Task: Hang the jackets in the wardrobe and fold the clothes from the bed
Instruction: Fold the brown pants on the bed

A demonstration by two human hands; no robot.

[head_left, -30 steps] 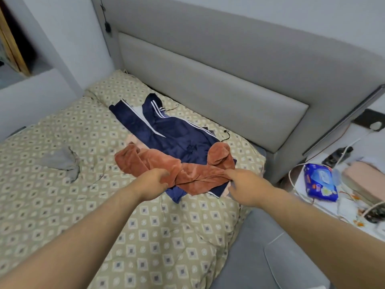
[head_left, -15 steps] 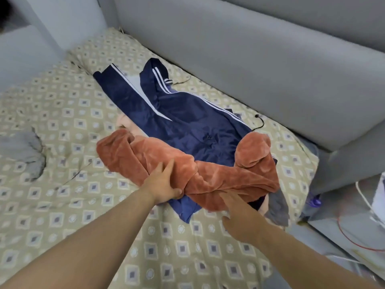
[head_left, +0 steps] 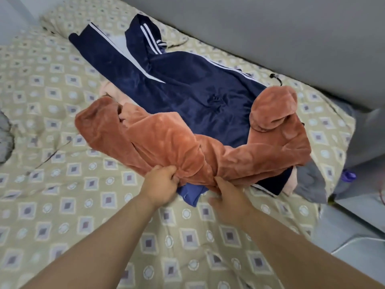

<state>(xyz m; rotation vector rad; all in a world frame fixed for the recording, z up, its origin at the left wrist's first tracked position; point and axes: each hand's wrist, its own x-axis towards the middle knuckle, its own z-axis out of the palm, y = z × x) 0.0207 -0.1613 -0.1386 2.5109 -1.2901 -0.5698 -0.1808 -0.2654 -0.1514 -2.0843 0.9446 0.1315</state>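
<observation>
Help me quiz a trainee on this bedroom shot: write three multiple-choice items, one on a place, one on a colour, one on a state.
1. Where does the orange fleece garment lie?
A. Across the near part of the navy jacket
B. Under the navy jacket
C. On the floor

2. What colour are the jacket's stripes?
A. Red
B. White
C. Yellow

3. What is the left hand doing?
A. Lying flat on the bedcover
B. Holding a hanger
C. Gripping the orange fleece garment

Answers:
1 A: the fleece drapes over the jacket's near part.
2 B: white lines run along its sleeve and shoulder.
3 C: its fingers are curled into bunched fleece.
</observation>
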